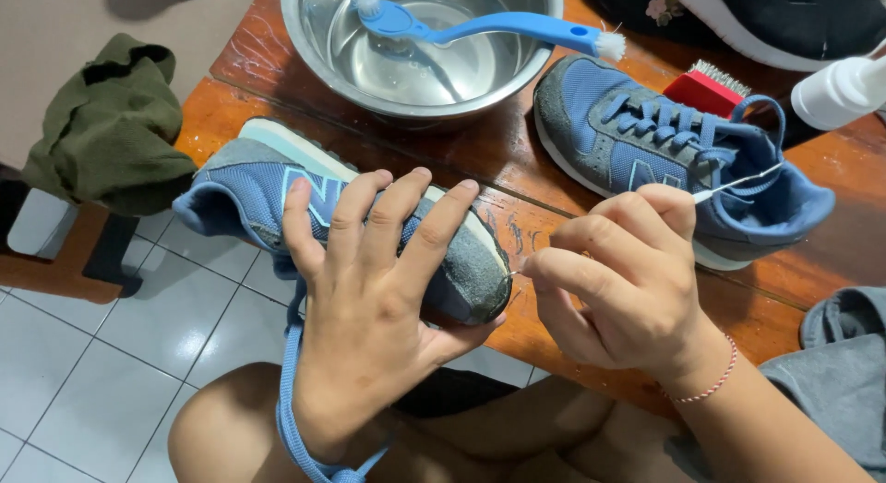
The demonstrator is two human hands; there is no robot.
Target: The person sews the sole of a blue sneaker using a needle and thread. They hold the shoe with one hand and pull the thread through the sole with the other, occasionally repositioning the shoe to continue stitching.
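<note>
The left hand (pixel 369 289) is clamping down over a blue suede sneaker (pixel 268 192) lying on its side at the wooden table's edge (pixel 231 114), long axis running left to right, grey toe cap (pixel 475 280) pointing at the right hand (pixel 618 280), which is pinching a thin white-handled tool (pixel 738 183) against it. Behind, a steel bowl (pixel 305 49) is holding water and a blue brush (pixel 480 23)

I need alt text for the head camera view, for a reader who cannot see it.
A left hand grips a blue sneaker at a wooden table edge, while the right hand holds a thin white stick to its toe. Behind lie a second sneaker and a metal bowl of water with a blue brush.
</note>
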